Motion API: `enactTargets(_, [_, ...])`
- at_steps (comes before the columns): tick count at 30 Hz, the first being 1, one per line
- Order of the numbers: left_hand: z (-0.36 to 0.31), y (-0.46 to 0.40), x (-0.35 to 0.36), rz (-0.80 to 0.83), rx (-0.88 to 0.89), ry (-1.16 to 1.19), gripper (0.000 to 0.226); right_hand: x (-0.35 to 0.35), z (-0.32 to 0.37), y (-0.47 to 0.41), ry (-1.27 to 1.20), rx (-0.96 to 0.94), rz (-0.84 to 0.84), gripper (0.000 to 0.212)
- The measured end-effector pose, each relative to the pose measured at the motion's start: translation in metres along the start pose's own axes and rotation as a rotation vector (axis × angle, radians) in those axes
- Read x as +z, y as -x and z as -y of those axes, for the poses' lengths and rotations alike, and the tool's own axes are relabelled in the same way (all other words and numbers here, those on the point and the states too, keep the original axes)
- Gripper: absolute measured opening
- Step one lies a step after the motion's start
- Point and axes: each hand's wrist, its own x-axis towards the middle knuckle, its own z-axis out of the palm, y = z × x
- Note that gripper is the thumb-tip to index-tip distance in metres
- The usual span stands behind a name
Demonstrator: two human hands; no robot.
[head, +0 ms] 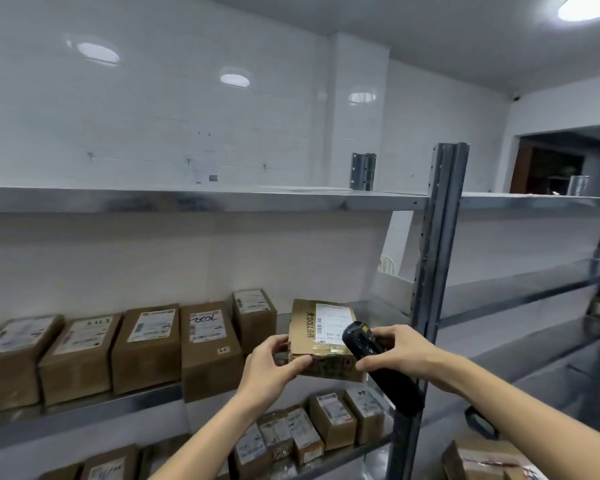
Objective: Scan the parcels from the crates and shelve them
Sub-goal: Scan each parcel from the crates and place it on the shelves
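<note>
A brown cardboard parcel (321,336) with a white label on top is held in front of the middle shelf (146,398). My left hand (274,362) grips its near left corner. My right hand (394,353) is closed around a black handheld scanner (378,365) and also touches the parcel's right side. The scanner's head lies over the parcel's label. Several labelled brown parcels (146,348) stand in a row on the middle shelf to the left.
A grey metal upright (437,258) stands just right of my hands. Smaller parcels (333,415) fill the shelf below. The top shelf (187,199) runs across at eye level. Another parcel (489,462) sits at the lower right. More shelving extends right.
</note>
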Motion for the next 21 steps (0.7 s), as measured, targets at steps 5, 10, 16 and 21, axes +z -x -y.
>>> enactTargets(5, [0.044, -0.048, 0.010, -0.036, -0.049, -0.100, 0.071, -0.002, -0.033, -0.070, 0.037, 0.018, 0.047, 0.057])
enactTargets(10, [0.070, -0.069, 0.016, -0.110, -0.132, -0.137, 0.050, 0.011, -0.052, -0.124, 0.041, 0.021, 0.105, 0.042])
enactTargets(16, [0.086, -0.084, 0.028, -0.173, -0.197, -0.167, 0.031, 0.011, -0.070, -0.172, 0.079, 0.035, 0.172, 0.052])
enactTargets(21, [0.085, -0.099, 0.041, -0.232, -0.265, -0.247, 0.029, 0.005, -0.076, -0.209, 0.153, 0.007, 0.258, 0.047])
